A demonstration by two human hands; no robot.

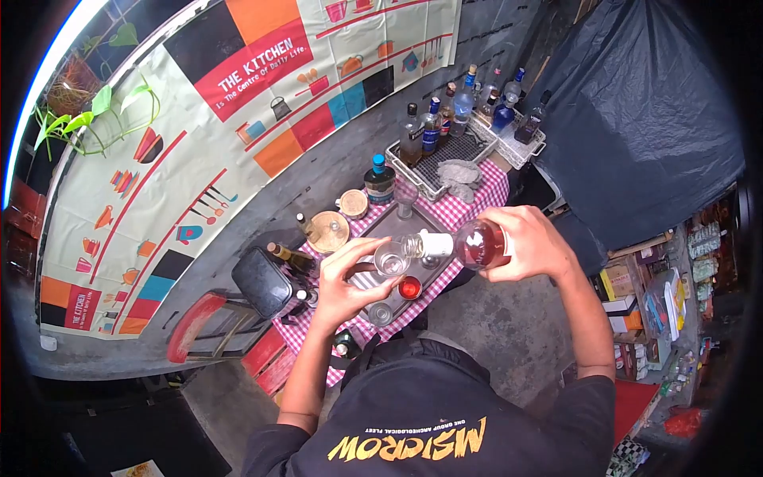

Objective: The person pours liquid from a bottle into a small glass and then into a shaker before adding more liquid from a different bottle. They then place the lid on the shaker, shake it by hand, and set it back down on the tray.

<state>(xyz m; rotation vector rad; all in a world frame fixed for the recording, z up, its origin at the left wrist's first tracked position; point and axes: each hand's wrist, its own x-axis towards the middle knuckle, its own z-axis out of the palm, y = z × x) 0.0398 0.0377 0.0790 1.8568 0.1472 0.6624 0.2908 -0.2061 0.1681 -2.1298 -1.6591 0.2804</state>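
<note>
Black T-shirt (413, 397) is filling six o'clock. Left hand (348, 278) is pinching a small clear glass (389, 262) at centre; right hand (528, 242), toward three o'clock, is gripping a tilted red-liquid bottle (477, 245). Probably wanting a slow tilt, mouth over rim. Hand is hiding the bottle's base; any flow isn't showing clearly.

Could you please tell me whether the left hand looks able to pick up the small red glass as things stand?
Probably not: the small red glass is close, but the left hand is holding a clear glass.
</note>
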